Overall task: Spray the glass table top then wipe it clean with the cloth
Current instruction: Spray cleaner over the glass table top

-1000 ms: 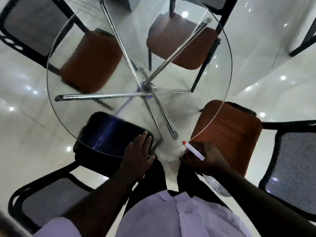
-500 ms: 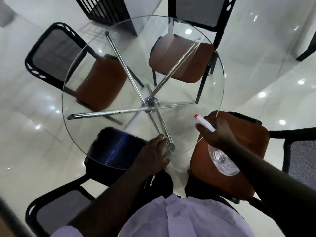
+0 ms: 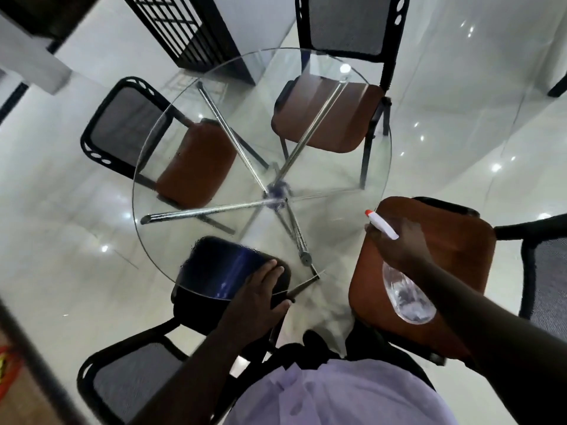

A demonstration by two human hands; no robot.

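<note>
We are logging: right fingers [image 3: 376, 234] are gripping the bottle [image 3: 409, 302], its nozzle [image 3: 380, 223] pointing inward at the table's [image 3: 331, 191] right rim. The left fingers [image 3: 270, 269] are lying straight on the near rim, holding nothing. We are advising an even mist from the centre outward, with the nozzle low.

Glossy white floor [image 3: 460, 87] mirrors ceiling lights; black mesh-back chairs [image 3: 346, 23]; black lattice screen [image 3: 184, 32].
</note>
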